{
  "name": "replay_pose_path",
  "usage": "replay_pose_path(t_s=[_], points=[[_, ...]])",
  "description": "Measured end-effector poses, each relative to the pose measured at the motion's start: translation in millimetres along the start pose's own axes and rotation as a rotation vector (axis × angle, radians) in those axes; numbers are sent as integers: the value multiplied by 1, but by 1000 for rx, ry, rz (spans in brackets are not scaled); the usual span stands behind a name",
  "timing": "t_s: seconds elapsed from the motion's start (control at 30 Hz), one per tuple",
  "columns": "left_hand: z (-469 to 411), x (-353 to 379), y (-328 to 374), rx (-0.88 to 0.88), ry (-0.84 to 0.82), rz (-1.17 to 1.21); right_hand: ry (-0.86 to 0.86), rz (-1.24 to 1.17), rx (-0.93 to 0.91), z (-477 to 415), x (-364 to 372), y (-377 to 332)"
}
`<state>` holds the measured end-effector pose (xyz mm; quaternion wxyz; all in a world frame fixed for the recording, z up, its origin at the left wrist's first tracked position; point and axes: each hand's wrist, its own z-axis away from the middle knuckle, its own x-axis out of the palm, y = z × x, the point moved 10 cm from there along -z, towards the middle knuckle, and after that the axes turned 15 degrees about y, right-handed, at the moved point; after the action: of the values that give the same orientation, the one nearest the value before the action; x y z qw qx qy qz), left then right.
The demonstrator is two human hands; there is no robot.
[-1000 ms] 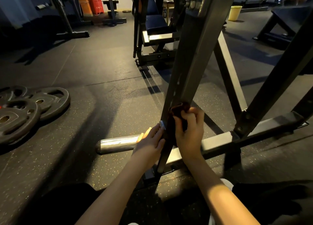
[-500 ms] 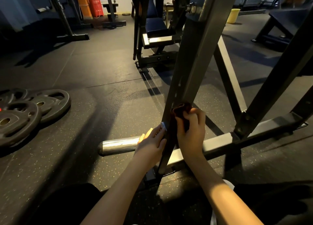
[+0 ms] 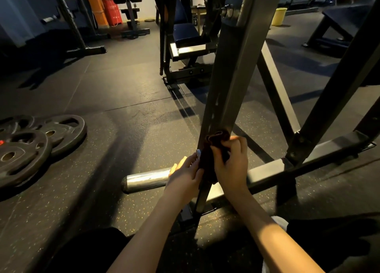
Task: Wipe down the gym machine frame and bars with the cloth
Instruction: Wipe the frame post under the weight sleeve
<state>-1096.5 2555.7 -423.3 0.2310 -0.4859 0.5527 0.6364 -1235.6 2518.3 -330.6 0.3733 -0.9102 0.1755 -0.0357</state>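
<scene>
A dark steel upright (image 3: 232, 73) of the gym machine frame slants up through the middle of the head view. A dark brown cloth (image 3: 216, 141) is wrapped around its lower part. My right hand (image 3: 231, 163) grips the cloth against the bar's right side, fingers curled over it. My left hand (image 3: 186, 173) rests on the bar's left side with fingers fairly straight, touching the cloth's edge. A base crossbar (image 3: 267, 170) runs to the right behind my right hand.
A chrome sleeve (image 3: 146, 180) sticks out left at floor level. Several weight plates (image 3: 30, 147) lie on the rubber floor at left. A padded bench machine (image 3: 185, 38) stands behind the upright. Diagonal braces (image 3: 337, 91) rise at right. A yellow bucket (image 3: 278, 15) is far back.
Both hands stay at almost the same spot low on the upright; the cloth-holding right hand has edged slightly, and the view has shifted a little.
</scene>
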Motion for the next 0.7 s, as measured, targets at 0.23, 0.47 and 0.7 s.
replay_pose_path(t_s=[0.23, 0.47, 0.7], points=[[3, -1, 4, 31, -17, -74, -100, 45, 101, 31, 7, 22], [17, -78, 33, 88, 291, 126, 32, 41, 50, -36, -20, -37], [66, -292, 148, 537, 1002, 242, 183, -220, -12, -131, -54, -145]])
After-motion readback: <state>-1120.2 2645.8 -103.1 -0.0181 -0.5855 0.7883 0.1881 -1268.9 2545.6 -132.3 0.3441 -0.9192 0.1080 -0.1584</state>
